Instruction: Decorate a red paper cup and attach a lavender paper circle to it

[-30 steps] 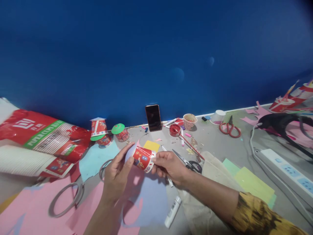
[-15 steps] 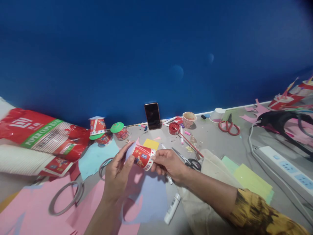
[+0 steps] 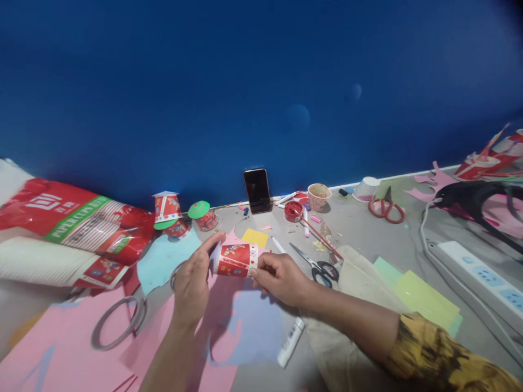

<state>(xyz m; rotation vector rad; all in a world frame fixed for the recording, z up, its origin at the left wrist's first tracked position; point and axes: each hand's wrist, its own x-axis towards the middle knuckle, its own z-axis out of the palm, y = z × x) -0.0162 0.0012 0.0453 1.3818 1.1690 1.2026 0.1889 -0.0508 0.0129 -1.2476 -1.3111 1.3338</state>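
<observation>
A red printed paper cup [image 3: 236, 260] lies sideways in the air between my two hands. My left hand [image 3: 196, 277] is at its base end, against a pale lilac paper piece [image 3: 215, 260] there, with the fingers behind it. At the rim end, my right hand [image 3: 280, 277] pinches the cup between thumb and fingers. Beneath the hands lie a lilac sheet with a cut-out [image 3: 257, 332] and pink paper [image 3: 220, 305]. Black-handled scissors [image 3: 321, 268] rest right of my right hand, and a white glue tube [image 3: 291, 343] lies below it.
A phone [image 3: 257, 190] leans on the blue wall. Decorated cups [image 3: 166, 208] stand at the left beside a bag of paper cups [image 3: 81, 218]. Rolls of tape [image 3: 116, 324] lie on pink paper. Red-handled scissors [image 3: 386, 209], a power strip [image 3: 482, 277] and a black glue gun [image 3: 469, 196] are at the right.
The cup has turned in my hands, so it lies more level and shows another part of its print. My left fingers have shifted around its base end. The view has moved slightly.
</observation>
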